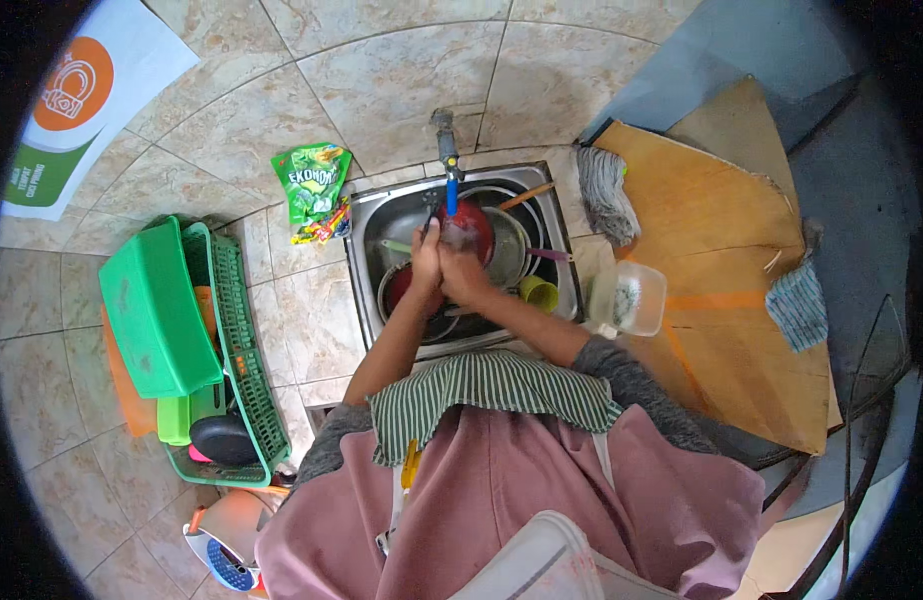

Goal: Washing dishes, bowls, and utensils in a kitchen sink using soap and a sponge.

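My left hand [425, 259] is closed around a slim dark utensil [430, 217], whose upper end sticks out above the fingers. Pressed against it, my right hand [461, 271] has its fingers partly hidden, so its grip is unclear. Both are over the steel sink [362, 281], just below the blue-tipped tap [452, 187]. A red round vessel [473, 225] lies beneath the tap, beside a pan [510, 240] with a purple handle [551, 255]. A yellow-green cup [539, 293] rests at the sink's near right. Another pan [386, 289] is partly covered by my left forearm.
Left stands a green plastic basket [244, 367] with a green tub [150, 315] and a black pan [223, 440]. A green pouch [311, 180] lies behind the sink's left corner. On the right are a clear plastic container [641, 298], a grey rag [608, 195] and cardboard [724, 270].
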The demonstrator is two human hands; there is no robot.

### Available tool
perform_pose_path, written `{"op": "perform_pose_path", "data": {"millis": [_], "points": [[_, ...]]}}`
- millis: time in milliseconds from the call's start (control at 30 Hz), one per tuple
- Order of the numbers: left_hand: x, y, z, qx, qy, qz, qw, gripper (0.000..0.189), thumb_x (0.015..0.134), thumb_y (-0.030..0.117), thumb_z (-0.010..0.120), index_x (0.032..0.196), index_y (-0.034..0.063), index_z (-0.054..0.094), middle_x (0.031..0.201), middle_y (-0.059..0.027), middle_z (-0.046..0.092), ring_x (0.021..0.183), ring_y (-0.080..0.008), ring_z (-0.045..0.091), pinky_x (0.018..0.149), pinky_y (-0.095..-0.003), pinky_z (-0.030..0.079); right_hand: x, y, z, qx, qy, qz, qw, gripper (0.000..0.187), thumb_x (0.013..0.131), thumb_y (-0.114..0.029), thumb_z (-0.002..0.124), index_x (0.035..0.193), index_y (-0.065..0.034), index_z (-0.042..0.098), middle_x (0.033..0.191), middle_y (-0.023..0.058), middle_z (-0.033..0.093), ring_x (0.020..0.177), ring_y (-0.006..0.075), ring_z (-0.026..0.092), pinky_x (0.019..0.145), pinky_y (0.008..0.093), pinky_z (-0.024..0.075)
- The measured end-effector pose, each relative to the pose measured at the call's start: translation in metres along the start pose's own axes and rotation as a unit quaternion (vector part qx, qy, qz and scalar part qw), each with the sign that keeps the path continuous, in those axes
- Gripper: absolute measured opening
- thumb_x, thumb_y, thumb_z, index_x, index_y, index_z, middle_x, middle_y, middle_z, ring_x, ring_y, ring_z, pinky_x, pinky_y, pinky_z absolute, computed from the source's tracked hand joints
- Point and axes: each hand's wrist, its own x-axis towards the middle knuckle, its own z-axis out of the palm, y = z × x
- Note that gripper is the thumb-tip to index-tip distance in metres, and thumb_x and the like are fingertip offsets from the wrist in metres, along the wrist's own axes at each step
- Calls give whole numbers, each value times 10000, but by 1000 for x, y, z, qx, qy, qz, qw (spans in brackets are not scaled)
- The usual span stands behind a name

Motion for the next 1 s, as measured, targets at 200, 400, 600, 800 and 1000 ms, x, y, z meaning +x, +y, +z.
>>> {"op": "perform_pose_path", "data": {"millis": [200,400,600,800,1000], "points": [[-19,-10,-12,-15,-125,-171,977,347,893,260,459,1135,12,461,993,-140,586,847,-252,585,766,-348,464,-16,8,1,-154,-167,-149,962,323,782,-244,576,1018,-34,510,971,178,571,877,336,580,719,419,479],[-18,-30,-19,-49,-83,1,995,361,910,283,435,1157,20,453,991,-127,594,855,-238,595,768,-368,483,-14,3,7,-125,-44,-132,982,379,759,-292,595,1035,-43,524,980,172,583,849,305,600,691,417,492],[-23,-24,-20,-1,-32,64,997,468,869,228,436,1290,34,364,1208,-185,465,1084,-246,460,923,-304,359,-12,0,2,-99,-121,-30,987,377,851,-321,460,1028,4,533,1008,189,577,869,324,588,738,432,481],[-33,-22,-30,41,-92,14,995,457,923,324,410,1297,65,362,1186,-144,489,1030,-234,516,855,-355,427,-10,0,-9,-211,-290,-63,931,396,859,-267,442,1123,25,486,1122,242,494,1058,357,482,883,448,393],[-35,-53,-16,81,-20,28,996,507,924,409,390,1244,17,422,1138,-127,526,1013,-214,514,877,-319,403,-20,4,4,-85,-5,69,994,424,691,-88,628,1084,-48,473,1011,264,512,975,399,518,817,485,429]]}}
